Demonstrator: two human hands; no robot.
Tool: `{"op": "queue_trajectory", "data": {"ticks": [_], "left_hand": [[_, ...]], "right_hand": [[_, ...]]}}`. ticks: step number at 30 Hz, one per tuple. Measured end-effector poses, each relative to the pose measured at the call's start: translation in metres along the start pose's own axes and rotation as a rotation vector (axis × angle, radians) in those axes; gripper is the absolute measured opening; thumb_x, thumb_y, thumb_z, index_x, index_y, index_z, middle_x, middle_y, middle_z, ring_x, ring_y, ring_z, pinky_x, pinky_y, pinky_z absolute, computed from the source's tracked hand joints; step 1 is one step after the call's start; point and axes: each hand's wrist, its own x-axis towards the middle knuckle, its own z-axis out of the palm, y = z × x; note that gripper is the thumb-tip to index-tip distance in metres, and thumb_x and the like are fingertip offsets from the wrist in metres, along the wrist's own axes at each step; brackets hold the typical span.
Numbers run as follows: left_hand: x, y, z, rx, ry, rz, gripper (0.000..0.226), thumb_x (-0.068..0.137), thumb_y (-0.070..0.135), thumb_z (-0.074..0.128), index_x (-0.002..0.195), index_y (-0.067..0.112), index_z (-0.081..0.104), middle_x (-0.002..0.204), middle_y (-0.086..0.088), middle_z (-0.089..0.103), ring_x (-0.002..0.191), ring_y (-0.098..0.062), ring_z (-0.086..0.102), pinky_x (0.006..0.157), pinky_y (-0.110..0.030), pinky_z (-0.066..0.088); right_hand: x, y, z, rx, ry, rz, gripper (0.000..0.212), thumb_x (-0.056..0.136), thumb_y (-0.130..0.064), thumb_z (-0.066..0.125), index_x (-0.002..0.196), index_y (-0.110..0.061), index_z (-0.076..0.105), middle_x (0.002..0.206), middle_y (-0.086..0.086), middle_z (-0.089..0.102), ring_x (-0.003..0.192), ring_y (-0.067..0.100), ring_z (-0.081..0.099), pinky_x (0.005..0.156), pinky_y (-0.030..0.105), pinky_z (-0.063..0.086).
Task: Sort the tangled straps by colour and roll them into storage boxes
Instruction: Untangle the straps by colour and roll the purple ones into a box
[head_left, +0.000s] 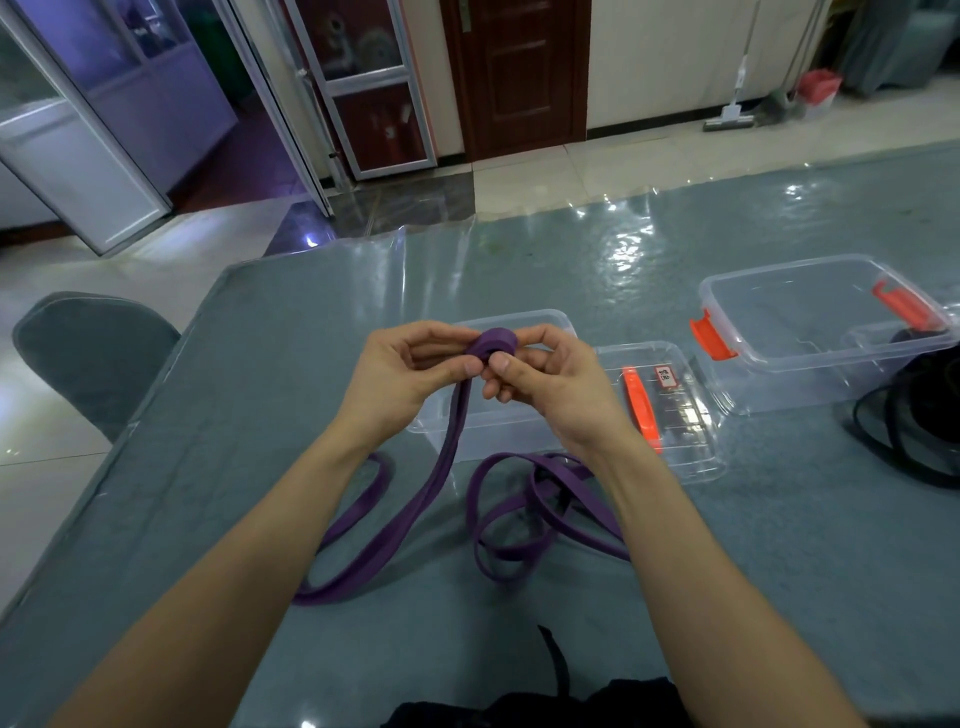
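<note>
Purple strap slack at 6 o'clock, soft, light | left hand and right hand fingers pinch its roll | grip roll edges, judged springy; clear box at 12 o'clock

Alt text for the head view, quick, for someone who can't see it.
Both hands, left hand and right hand, roll a purple strap into a small coil above a grey table. Clear storage boxes and black straps sit to the right.

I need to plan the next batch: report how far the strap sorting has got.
Done: purple strap lies apart from the black straps. In hand: both hands, left and right, hold a small purple roll. Left: most of that strap, the black ones, boxing.
</note>
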Motion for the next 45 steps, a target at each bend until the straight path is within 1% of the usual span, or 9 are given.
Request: {"op": "queue_trajectory", "data": {"ticks": [4,10,16,23,28,34,36,39,45], "left_hand": [[0.004,0.008,-0.007,0.042,-0.033,-0.011,0.035,0.081,0.009,0.089,0.115,0.009,0.081,0.107,-0.004,0.085,0.105,-0.020,0.081,0.099,-0.031,0.063],[0.016,0.029,-0.030,0.603,-0.344,0.023,0.026,0.086,0.017,0.092,0.110,0.025,0.087,0.095,0.015,0.084,0.088,-0.003,0.081,0.087,-0.019,0.062],[0.026,0.037,-0.023,0.750,-0.412,0.103,0.026,0.085,0.022,0.093,0.110,0.028,0.087,0.092,0.017,0.083,0.083,0.004,0.077,0.080,-0.010,0.057],[0.012,0.011,0.006,0.091,0.037,0.069,0.024,0.082,0.011,0.090,0.103,0.013,0.078,0.099,0.002,0.085,0.097,-0.016,0.083,0.087,-0.022,0.062],[0.004,0.002,0.015,-0.100,0.031,0.076,0.043,0.084,0.006,0.083,0.126,0.012,0.077,0.116,-0.004,0.083,0.114,-0.021,0.079,0.101,-0.030,0.061],[0.009,0.010,-0.003,0.103,-0.004,0.093,0.037,0.089,-0.001,0.084,0.122,0.014,0.080,0.114,0.000,0.084,0.110,-0.021,0.080,0.100,-0.031,0.062],[0.009,0.014,-0.011,0.216,-0.044,0.056,0.036,0.087,0.002,0.088,0.118,0.018,0.081,0.108,0.001,0.085,0.105,-0.020,0.082,0.098,-0.032,0.063],[0.010,0.022,-0.021,0.482,-0.166,0.005,0.038,0.085,0.010,0.092,0.115,0.022,0.071,0.096,0.016,0.084,0.092,-0.008,0.081,0.087,-0.016,0.058],[0.021,0.047,-0.019,0.752,-0.386,-0.028,0.047,0.085,0.019,0.093,0.106,0.028,0.052,0.093,0.023,0.082,0.081,-0.004,0.078,0.077,-0.020,0.058]], "right_hand": [[-0.002,0.008,0.005,0.057,-0.027,0.048,0.021,0.097,-0.001,0.074,0.114,0.000,0.062,0.087,0.019,0.078,0.073,0.026,0.076,0.069,0.028,0.060],[0.002,-0.015,-0.011,-0.722,-0.161,0.138,0.039,0.083,-0.042,0.092,0.113,-0.026,0.073,0.079,0.001,0.081,0.069,0.023,0.080,0.070,0.042,0.065],[0.002,-0.010,-0.008,-0.761,-0.213,0.102,0.025,0.093,-0.028,0.085,0.113,-0.019,0.074,0.076,-0.001,0.081,0.067,0.018,0.079,0.073,0.032,0.063],[0.001,-0.010,-0.011,-0.366,-0.032,-0.138,0.015,0.098,-0.011,0.077,0.111,-0.019,0.078,0.077,0.010,0.078,0.066,0.028,0.076,0.065,0.032,0.059],[0.005,-0.006,-0.007,-0.259,0.045,-0.155,0.019,0.102,-0.006,0.071,0.121,-0.008,0.074,0.080,0.009,0.079,0.066,0.024,0.075,0.064,0.032,0.057],[0.003,0.008,0.010,-0.145,0.038,-0.069,0.016,0.103,-0.003,0.068,0.119,-0.003,0.071,0.082,0.011,0.078,0.068,0.025,0.075,0.066,0.030,0.060],[0.004,-0.002,0.005,-0.289,-0.017,-0.023,0.027,0.100,-0.011,0.076,0.127,-0.008,0.070,0.083,0.013,0.080,0.070,0.030,0.078,0.066,0.032,0.062],[0.005,-0.024,-0.010,-0.700,-0.057,0.040,0.050,0.088,-0.043,0.088,0.133,-0.034,0.067,0.078,-0.001,0.080,0.061,0.021,0.077,0.059,0.023,0.057],[0.001,-0.026,-0.003,-0.821,-0.163,0.076,0.025,0.090,-0.037,0.087,0.111,-0.032,0.075,0.081,-0.007,0.078,0.059,0.021,0.075,0.059,0.026,0.057]]}}
